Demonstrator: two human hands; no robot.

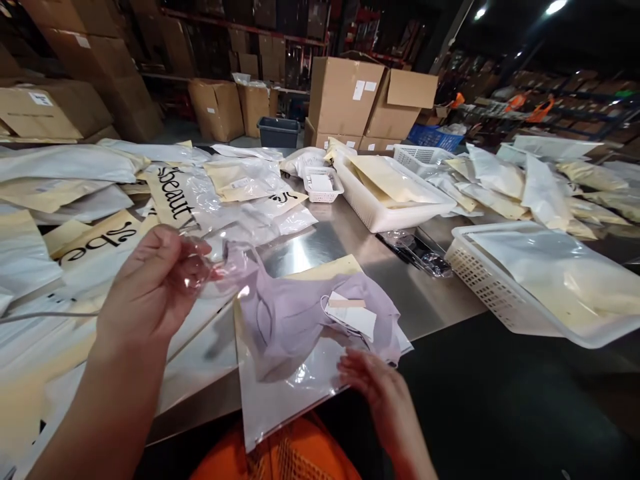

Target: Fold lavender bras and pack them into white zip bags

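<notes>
A lilac bra point(295, 313) with white paper tags point(353, 315) on a string lies across a flat clear-fronted plastic bag point(285, 407), whose cream edge shows behind it. My left hand point(155, 280) is raised at the bra's left end, its fingers pinched on crinkled clear plastic point(197, 270) beside the lifted lilac strap. Just below the tags, my right hand point(373, 380) has its fingers stretched out at the bag's front edge. Whether its fingertips touch the bag or the bra, I cannot tell.
Packed mailer bags point(75, 160) are heaped at the left, more at the right. White baskets point(505, 293) stand on the metal table point(325, 237), near a small black packet point(417, 250). Cardboard boxes point(345, 97) are stacked behind. Orange clothing point(280, 453) shows below the table edge.
</notes>
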